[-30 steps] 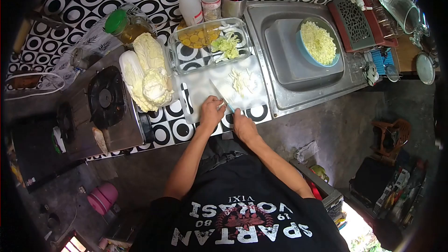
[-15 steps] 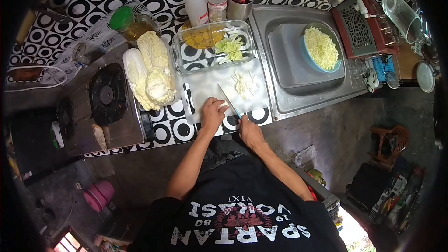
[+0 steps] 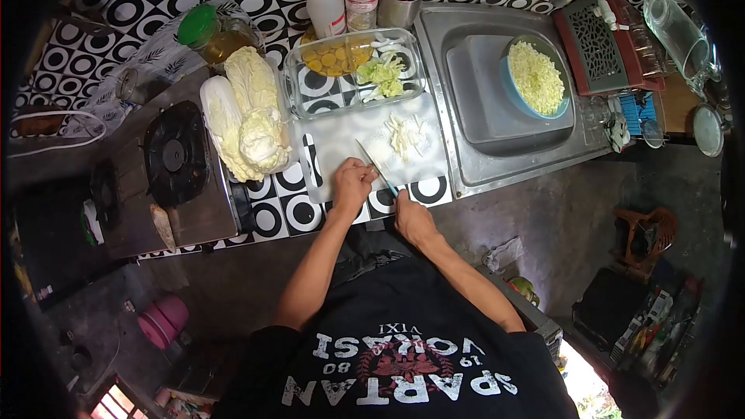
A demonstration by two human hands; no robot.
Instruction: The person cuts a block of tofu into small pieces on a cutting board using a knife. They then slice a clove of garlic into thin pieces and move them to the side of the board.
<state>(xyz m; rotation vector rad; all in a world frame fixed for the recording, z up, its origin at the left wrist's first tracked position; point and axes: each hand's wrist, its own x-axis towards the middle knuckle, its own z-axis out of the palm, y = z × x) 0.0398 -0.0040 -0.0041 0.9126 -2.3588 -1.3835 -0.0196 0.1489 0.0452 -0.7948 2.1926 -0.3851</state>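
Observation:
My right hand (image 3: 413,219) is closed round the blue handle of a knife (image 3: 375,165), whose blade points up and left over the translucent cutting board (image 3: 324,157). Beside the blade, my left hand (image 3: 355,183) has its fingers bent together on a small pale piece, mostly hidden by the fingertips. Cut white strips (image 3: 405,136) lie in a pile on the board, just beyond the knife. Behind the board stands a glass dish (image 3: 310,111) with leafy green pieces (image 3: 382,76) in its right part.
Whole napa cabbages (image 3: 247,120) lie left of the board, beside a gas stove (image 3: 177,155). A blue bowl (image 3: 508,91) of chopped cabbage stands in the steel sink (image 3: 458,163) at the right. Bottles (image 3: 362,4) and a green-lidded jar (image 3: 198,25) are behind.
The knife and both hands have shifted slightly, and less of the white piece shows at my left fingertips. The whole view has moved a little.

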